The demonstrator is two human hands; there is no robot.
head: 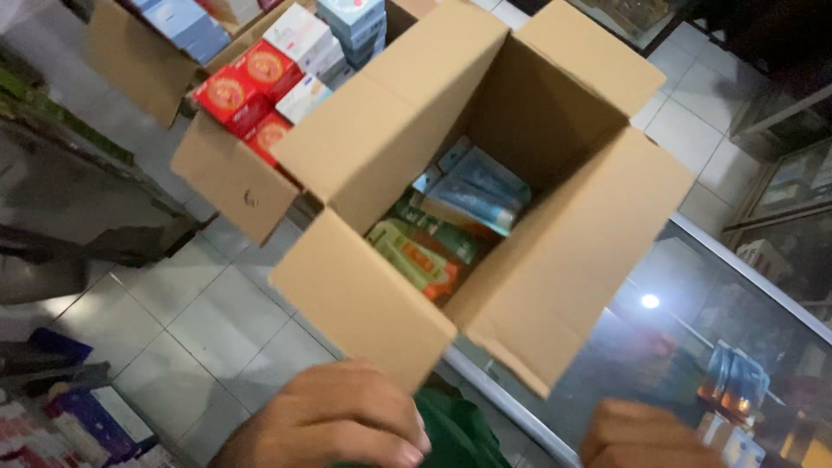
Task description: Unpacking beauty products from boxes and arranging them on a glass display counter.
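Below both hands, open brown carton (485, 208) with packets, left grip (334, 420) clenched, right grip (646, 433) unclear

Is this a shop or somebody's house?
Probably a shop, maybe a pharmacy: an open cardboard box holds small packets, another carton holds red packs, and a glass counter shows goods inside.

The bottom edge cuts off both hands: the left hand (334, 420) shows only knuckles and the right hand (646, 436) only its top. What they hold cannot be seen. Above them, the packets (451, 225) inside the cardboard box (555, 260) are blurry and half hidden.
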